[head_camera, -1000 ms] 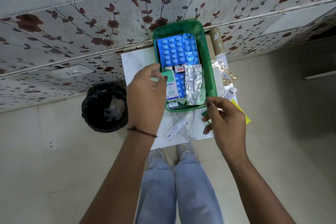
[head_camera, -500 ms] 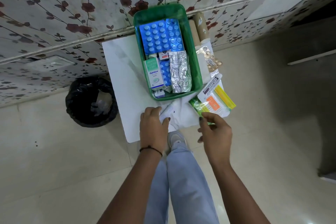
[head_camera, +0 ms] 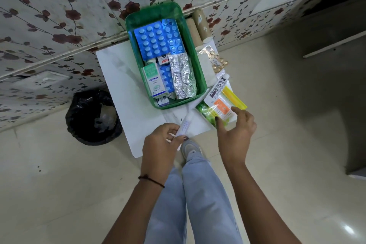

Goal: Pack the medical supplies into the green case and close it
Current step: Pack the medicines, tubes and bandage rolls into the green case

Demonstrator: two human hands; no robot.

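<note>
The open green case [head_camera: 200, 61] stands on a small white table [head_camera: 118, 77] and holds blue blister packs [head_camera: 156, 39], a silver foil strip [head_camera: 183, 77] and a white-green Optibex box [head_camera: 153, 81]. My left hand [head_camera: 160, 144] pinches the lower end of a white ointment tube [head_camera: 185, 125] at the table's near edge. My right hand [head_camera: 235, 128] hovers with spread fingers over a clear pouch with orange, yellow and green sachets [head_camera: 219, 109] just right of the case's near corner. A Cipladine tube [head_camera: 218, 87] lies beside the case.
Two brown bandage rolls [head_camera: 198, 25] and a gold capsule strip [head_camera: 214, 59] lie right of the case. A black-lined bin [head_camera: 94, 117] stands on the floor left of the table. A flowered wall is behind. My legs and shoe are below the table edge.
My left hand left the Optibex box in the case, drew back to the table's near edge and took hold of the white tube. My right hand shifted toward the pouch.
</note>
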